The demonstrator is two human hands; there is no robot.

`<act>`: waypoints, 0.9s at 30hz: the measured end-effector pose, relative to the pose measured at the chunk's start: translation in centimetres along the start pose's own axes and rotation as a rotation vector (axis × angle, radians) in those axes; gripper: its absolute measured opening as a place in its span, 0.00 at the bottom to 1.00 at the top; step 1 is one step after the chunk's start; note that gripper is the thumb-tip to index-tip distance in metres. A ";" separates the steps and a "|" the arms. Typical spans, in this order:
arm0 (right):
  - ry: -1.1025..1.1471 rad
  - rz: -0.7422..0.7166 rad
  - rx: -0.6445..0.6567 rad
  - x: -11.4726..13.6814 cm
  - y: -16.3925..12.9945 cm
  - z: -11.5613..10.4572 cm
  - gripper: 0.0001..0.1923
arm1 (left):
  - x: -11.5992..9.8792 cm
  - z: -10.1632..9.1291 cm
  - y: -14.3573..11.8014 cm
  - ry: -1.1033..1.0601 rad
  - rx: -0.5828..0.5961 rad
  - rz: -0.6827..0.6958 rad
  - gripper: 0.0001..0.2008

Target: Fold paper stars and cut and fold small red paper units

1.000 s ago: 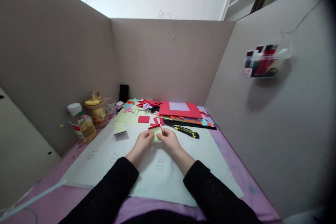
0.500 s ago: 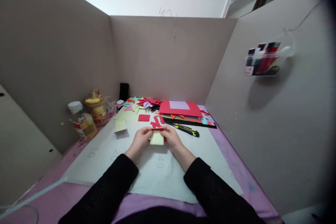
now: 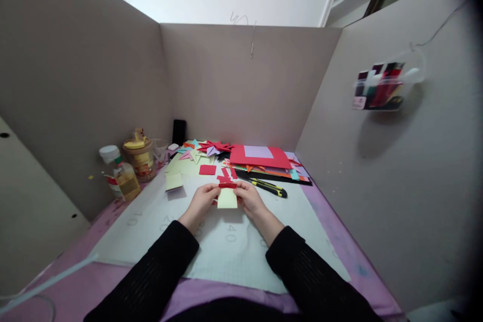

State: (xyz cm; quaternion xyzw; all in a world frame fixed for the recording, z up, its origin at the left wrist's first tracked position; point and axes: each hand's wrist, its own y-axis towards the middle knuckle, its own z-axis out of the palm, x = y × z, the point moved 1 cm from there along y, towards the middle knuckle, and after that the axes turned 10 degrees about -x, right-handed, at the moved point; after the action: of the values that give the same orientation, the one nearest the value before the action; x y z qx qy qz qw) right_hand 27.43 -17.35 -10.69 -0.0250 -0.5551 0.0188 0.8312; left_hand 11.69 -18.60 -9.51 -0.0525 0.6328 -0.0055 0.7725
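Observation:
Between my two hands is a small pale yellow paper with a red paper strip along its far edge. My left hand pinches its left end, thumb and fingers closed. On the other side my right hand pinches the right end in the same way. Bits of red paper show beside and under the yellow piece, partly hidden by my fingers. Just beyond my hands lie several red paper strips and a red paper square. To the left sits a small stack of pale yellow paper squares.
A black and yellow utility knife lies right of my hands. Behind it are stacked coloured sheets and folded paper stars. A bottle of amber liquid and a tub stand at left. Grey panels enclose the table.
My hands still grip the paper in nearly the same place. The red strip now shows more fully along the far edge. The whole view has shifted slightly.

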 end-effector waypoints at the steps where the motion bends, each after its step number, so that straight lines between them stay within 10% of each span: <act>1: -0.026 -0.019 -0.007 -0.1 0.1 -0.1 0.09 | 0.0 0.0 0.0 -0.004 -0.002 0.003 0.12; 27: -0.004 -0.009 -0.042 0.0 -0.3 0.3 0.08 | -0.6 0.1 -0.6 -0.015 0.156 -0.073 0.18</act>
State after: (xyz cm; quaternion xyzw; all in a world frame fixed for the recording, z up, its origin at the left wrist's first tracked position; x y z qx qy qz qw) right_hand 27.13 -17.68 -10.53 -0.0397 -0.5573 0.0036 0.8293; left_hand 11.66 -19.09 -8.83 -0.0154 0.6224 -0.0824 0.7782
